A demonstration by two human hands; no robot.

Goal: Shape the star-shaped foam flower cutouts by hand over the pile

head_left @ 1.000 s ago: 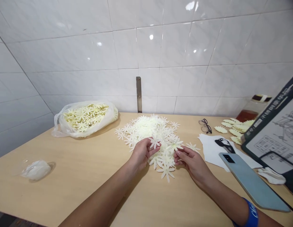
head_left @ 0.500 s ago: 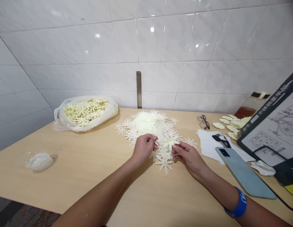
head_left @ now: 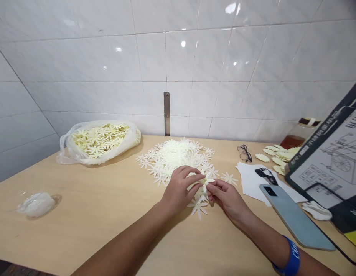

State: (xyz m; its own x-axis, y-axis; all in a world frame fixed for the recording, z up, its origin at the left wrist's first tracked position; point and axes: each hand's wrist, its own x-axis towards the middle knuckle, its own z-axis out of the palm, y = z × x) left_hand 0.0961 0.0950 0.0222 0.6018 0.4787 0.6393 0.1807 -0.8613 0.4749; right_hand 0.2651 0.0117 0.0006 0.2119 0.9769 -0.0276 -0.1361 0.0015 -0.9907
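A heap of pale cream flower-shaped pieces [head_left: 175,153] lies on the wooden table, with a few loose ones around its edge. My right hand [head_left: 224,195] pinches a cream flower piece [head_left: 207,180] by its petals at the right front of the heap. From the left, my left hand [head_left: 184,188] reaches over the heap with its fingers apart, fingertips at that same flower. Whether they touch it is too small to tell. One flower [head_left: 198,206] lies flat just in front of the hands.
A plastic bag [head_left: 134,138] of yellowish flowers stands at the back left, a clear bag [head_left: 37,204] at the left. On the right are glasses [head_left: 244,153], white paper [head_left: 247,178], a phone [head_left: 299,218], yellowish cutouts [head_left: 281,156], a jar [head_left: 300,134] and a printed box [head_left: 333,153].
My left hand has opened from a pinch and moved right to the flower in my right hand. That flower has tilted and looks narrower. The view has shifted slightly.
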